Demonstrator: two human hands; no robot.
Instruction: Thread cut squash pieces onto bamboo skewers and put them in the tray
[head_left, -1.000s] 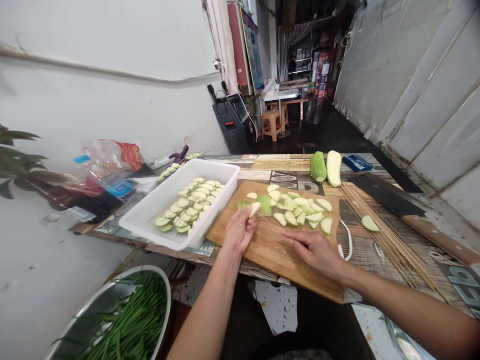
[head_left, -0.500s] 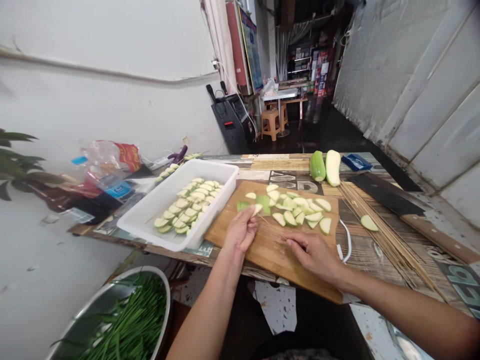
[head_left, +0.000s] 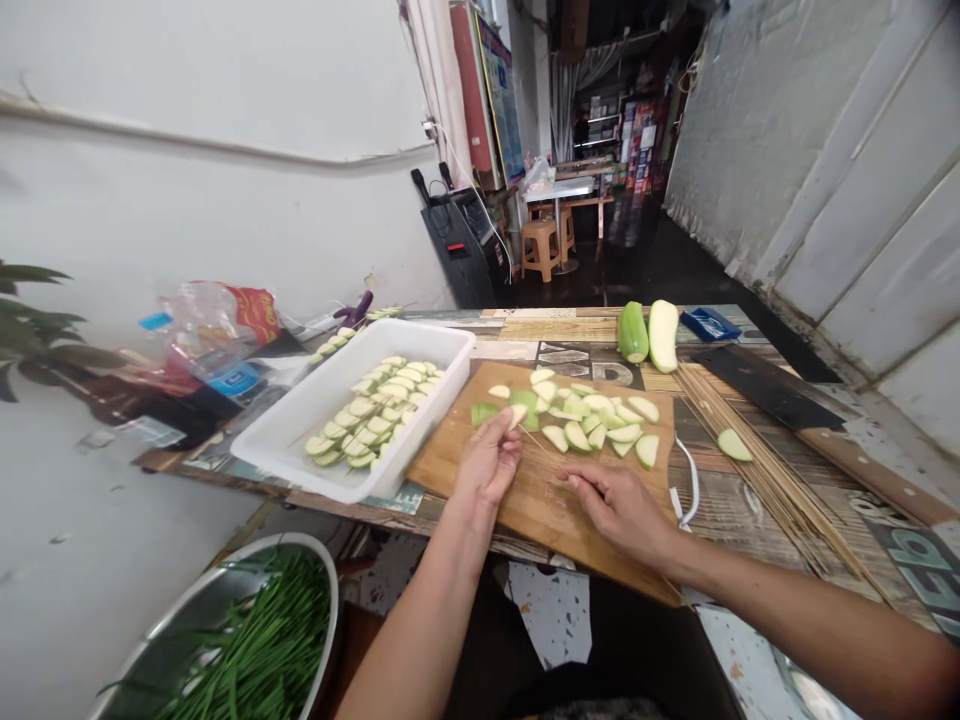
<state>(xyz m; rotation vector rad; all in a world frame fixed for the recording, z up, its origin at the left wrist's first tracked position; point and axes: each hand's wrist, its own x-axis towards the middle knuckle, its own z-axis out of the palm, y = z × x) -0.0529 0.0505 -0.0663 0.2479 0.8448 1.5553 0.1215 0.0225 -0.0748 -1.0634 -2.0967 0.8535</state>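
Over the wooden cutting board, my left hand pinches a pale half-round zucchini slice between thumb and fingers. My right hand is closed on a thin bamboo skewer, low above the front of the board. The skewer slants up from the right fingers to the slice; whether its tip is inside the slice, I cannot tell. Loose zucchini slices lie scattered behind my hands. On the left, a white plastic tub holds rows of skewered slices.
Bamboo skewers, a stray slice and a large cleaver lie at the right. Zucchini pieces and a blue box stand behind. Below left is a metal basin of green stalks; bottles crowd the table's left end.
My hands have come very slightly closer together, with the slice and skewer still held. The view has shifted a little; the other things lie as before.
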